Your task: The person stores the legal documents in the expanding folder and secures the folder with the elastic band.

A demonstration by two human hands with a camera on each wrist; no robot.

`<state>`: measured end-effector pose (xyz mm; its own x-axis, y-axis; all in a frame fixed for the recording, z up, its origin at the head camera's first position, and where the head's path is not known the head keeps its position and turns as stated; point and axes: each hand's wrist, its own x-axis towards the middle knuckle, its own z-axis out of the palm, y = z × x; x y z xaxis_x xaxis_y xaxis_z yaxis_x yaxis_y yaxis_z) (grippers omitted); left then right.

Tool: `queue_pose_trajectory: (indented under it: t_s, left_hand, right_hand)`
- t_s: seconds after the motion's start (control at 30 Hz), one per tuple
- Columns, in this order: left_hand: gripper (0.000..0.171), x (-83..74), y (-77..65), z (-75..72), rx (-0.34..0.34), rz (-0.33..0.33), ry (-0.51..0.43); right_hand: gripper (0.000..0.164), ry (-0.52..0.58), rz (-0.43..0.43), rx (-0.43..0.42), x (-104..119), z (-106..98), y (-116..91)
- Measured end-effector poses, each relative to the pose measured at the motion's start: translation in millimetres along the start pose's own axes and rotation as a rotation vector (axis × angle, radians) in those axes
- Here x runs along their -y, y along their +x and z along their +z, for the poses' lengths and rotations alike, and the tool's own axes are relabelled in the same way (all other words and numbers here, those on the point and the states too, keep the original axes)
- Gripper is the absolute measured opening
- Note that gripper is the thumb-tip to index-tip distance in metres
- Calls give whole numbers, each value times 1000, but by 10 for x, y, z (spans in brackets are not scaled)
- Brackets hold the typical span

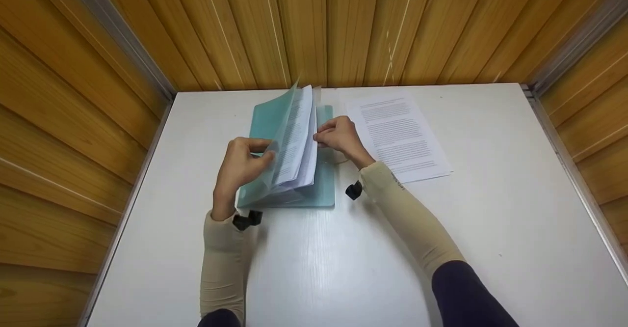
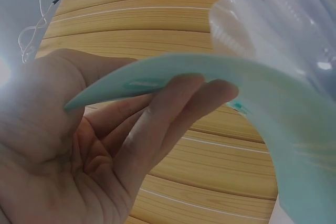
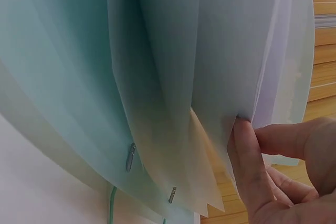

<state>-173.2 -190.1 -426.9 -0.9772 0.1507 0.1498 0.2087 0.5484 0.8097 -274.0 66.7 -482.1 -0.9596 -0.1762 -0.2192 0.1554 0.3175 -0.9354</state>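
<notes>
On a white table (image 1: 304,268), a teal folder (image 1: 326,189) lies part-open, left of a printed page (image 1: 397,130). The left hand (image 1: 240,165) pinches its cover (image 2: 294,124); the right hand (image 1: 341,135) pinches inner sheets (image 1: 296,145). Only the right-wrist view reveals two small metal pieces (image 3: 130,157).

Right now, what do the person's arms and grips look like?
The left grip and right grip are bare, without gloves. Beige lower sleeves meet dark upper sleeves. A small black device sits near each cuff. Dark marks on the right beige sleeve are too small to read.
</notes>
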Motion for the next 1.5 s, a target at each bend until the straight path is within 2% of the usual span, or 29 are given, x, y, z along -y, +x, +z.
queue_pose_trajectory:
  t_s: [0.43,0.57,0.8,1.0,1.2,1.5]
  left_hand:
    - [32,-18,21,36,-5,-11,12]
    - [33,-16,20,35,-7,-21,13]
    - [31,28,-32,73,-52,-48,-27]
    - [29,92,-92,188,-100,-48,-51]
    - [28,126,-111,261,-150,-38,-66]
    - [26,143,-117,288,-166,-40,-90]
  right_hand:
    - [23,-4,10,6,-50,0,2]
    - [25,33,-5,25,-64,-31,-29]
    - [36,139,-62,74,-116,-173,-149]
    - [34,78,-95,76,-193,-375,-273]
    - [30,-23,-140,41,-276,-624,-376]
    - [32,-217,-154,-47,-435,-1018,-418]
